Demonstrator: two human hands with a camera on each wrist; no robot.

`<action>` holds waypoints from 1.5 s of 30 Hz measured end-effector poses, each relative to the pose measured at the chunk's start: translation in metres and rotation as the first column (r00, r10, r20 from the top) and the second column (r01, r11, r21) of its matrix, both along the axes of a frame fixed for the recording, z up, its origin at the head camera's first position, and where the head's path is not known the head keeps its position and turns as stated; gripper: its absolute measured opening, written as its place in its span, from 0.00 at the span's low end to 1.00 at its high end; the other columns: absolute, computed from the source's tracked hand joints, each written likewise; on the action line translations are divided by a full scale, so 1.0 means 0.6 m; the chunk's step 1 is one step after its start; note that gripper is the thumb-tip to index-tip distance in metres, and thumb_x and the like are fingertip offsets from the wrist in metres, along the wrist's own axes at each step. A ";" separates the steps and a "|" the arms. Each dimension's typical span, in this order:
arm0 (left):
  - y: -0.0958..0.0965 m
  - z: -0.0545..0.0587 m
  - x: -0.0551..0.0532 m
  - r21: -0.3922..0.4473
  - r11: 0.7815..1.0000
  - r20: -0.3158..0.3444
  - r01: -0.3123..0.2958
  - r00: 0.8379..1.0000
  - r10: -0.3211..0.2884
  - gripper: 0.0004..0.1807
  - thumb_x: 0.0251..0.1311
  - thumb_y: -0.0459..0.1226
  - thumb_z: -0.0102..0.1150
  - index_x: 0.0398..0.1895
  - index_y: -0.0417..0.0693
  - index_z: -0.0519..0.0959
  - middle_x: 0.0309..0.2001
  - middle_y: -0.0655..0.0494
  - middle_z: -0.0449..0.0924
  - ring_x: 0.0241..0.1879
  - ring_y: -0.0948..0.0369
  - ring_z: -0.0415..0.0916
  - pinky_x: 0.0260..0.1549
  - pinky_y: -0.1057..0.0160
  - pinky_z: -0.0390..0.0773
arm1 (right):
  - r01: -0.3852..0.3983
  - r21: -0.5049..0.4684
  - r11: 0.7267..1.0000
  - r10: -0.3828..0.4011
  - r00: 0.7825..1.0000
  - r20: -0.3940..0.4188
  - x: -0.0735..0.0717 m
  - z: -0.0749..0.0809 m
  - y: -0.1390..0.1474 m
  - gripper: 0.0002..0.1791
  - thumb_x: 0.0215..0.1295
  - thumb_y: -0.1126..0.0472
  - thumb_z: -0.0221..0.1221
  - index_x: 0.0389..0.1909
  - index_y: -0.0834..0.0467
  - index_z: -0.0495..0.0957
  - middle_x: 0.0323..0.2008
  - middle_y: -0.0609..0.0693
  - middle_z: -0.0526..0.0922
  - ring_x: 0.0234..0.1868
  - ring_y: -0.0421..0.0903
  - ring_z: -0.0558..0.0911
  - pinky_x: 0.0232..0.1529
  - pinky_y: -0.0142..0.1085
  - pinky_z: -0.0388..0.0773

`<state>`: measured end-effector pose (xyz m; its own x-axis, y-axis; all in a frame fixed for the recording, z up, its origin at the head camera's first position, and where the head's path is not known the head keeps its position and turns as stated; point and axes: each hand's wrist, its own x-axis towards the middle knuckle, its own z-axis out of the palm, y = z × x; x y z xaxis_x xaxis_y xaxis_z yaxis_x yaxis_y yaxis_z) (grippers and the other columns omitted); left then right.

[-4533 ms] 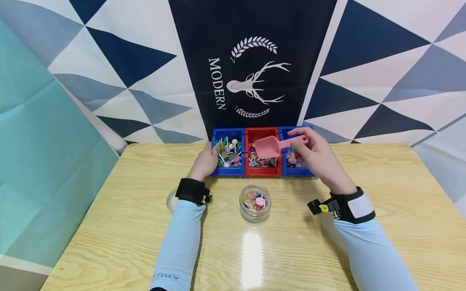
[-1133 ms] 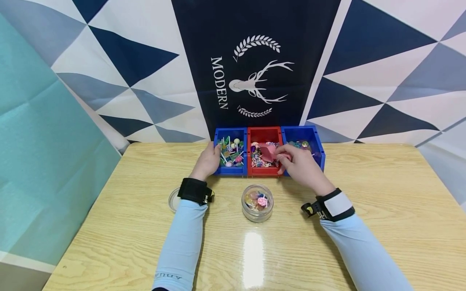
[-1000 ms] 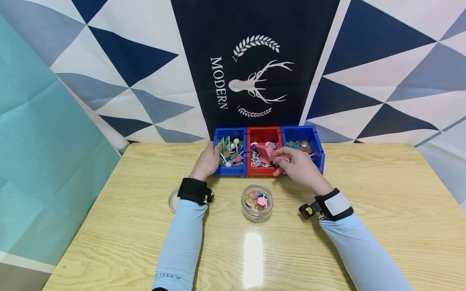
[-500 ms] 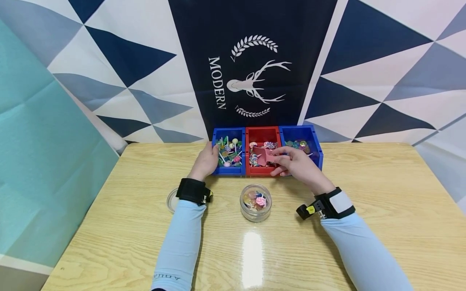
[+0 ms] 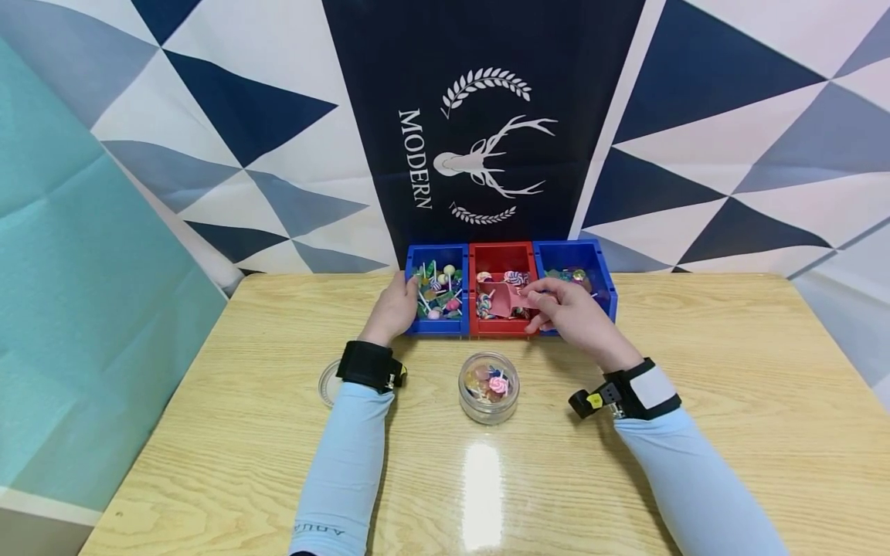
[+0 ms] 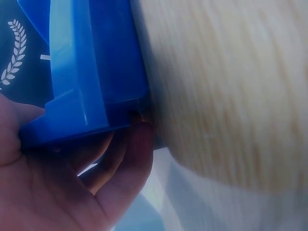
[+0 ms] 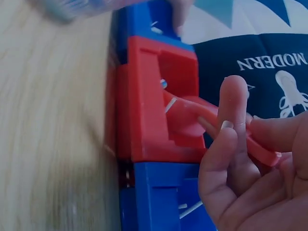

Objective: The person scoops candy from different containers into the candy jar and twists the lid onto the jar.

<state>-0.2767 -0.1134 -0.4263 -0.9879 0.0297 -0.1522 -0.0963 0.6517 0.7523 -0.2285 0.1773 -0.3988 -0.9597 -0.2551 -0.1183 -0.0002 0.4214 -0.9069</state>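
Note:
My right hand [image 5: 573, 313] pinches the handle of a pink scoop [image 5: 499, 300], whose bowl sits inside the red bin [image 5: 504, 328] among striped candies. In the right wrist view, the thumb and fingers hold the scoop's handle [image 7: 262, 151]. At the left, my left hand [image 5: 393, 307] grips the outer side of a blue bin [image 5: 436, 328] filled with lollipops and wrapped sweets. The left wrist view shows the fingers under that bin's corner [image 6: 86, 113]. A second blue bin [image 5: 605, 297], also with candy, stands right of the red one, partly behind my right hand.
A round clear jar [image 5: 489, 413] partly filled with candy, a pink swirl lollipop on top, stands in front of the red bin. Its clear lid [image 5: 327, 384] lies by my left wrist. A patterned backdrop [image 5: 480, 46] rises behind the bins on the wooden table [image 5: 556, 479].
The scoop has gone from above the bins down into the red bin, and its bowl has turned among the candies. My right hand moved left with it; my left hand stays put.

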 end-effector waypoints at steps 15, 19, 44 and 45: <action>-0.004 -0.002 -0.002 0.009 1.000 -0.005 -0.006 1.000 0.006 0.27 0.81 0.48 0.29 0.71 0.40 0.59 0.64 0.40 0.70 0.62 0.48 0.70 0.62 0.46 0.67 | -0.027 -0.025 0.999 0.029 0.996 0.082 -0.003 -0.006 -0.014 0.18 0.80 0.56 0.48 0.59 0.64 0.73 0.52 0.61 0.82 0.46 0.50 0.86 0.52 0.42 0.79; -0.005 -0.002 -0.003 0.016 1.000 -0.002 -0.006 1.000 0.007 0.28 0.81 0.49 0.29 0.72 0.41 0.58 0.65 0.40 0.69 0.62 0.48 0.69 0.63 0.45 0.67 | 0.025 -0.128 0.991 -0.005 0.989 0.150 -0.006 -0.003 -0.010 0.20 0.80 0.56 0.48 0.62 0.66 0.70 0.56 0.64 0.80 0.48 0.50 0.86 0.50 0.37 0.80; -0.003 -0.007 -0.004 0.044 0.999 -0.001 0.006 1.000 -0.006 0.28 0.81 0.48 0.30 0.74 0.41 0.56 0.68 0.41 0.67 0.66 0.48 0.65 0.65 0.46 0.64 | 0.102 -0.249 0.963 -0.055 0.980 0.191 -0.002 -0.004 -0.008 0.21 0.80 0.55 0.46 0.64 0.65 0.67 0.60 0.65 0.75 0.44 0.44 0.87 0.44 0.32 0.81; -0.003 -0.008 -0.004 0.046 0.999 -0.001 0.005 1.000 -0.004 0.28 0.81 0.48 0.30 0.74 0.41 0.56 0.68 0.41 0.67 0.66 0.48 0.65 0.65 0.46 0.64 | 0.111 -0.257 0.960 -0.061 0.979 0.194 -0.001 -0.004 -0.006 0.21 0.80 0.55 0.46 0.65 0.64 0.67 0.61 0.64 0.74 0.44 0.43 0.87 0.44 0.31 0.80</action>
<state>-0.2789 -0.1151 -0.4310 -0.9879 0.0412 -0.1495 -0.0926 0.6165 0.7819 -0.2293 0.1735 -0.4011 -0.9476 -0.2187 -0.2329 0.2014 0.1569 -0.9669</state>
